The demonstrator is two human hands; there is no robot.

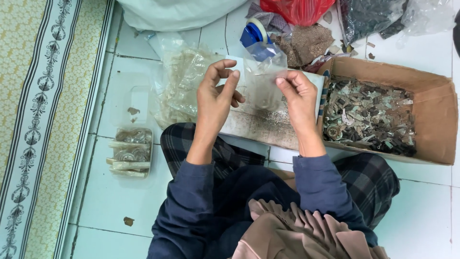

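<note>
Both hands (left hand [216, 96], right hand [298, 98]) pinch a clear plastic bag [263, 79].

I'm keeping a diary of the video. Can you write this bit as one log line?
left hand: pinching small clear bag | right hand: pinching same bag | cardboard box: metal scraps, right | clear tub: left, on floor

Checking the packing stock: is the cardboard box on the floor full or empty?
Partly full. The open cardboard box holds a layer of small grey metal pieces across its bottom; its walls rise above them.
</note>
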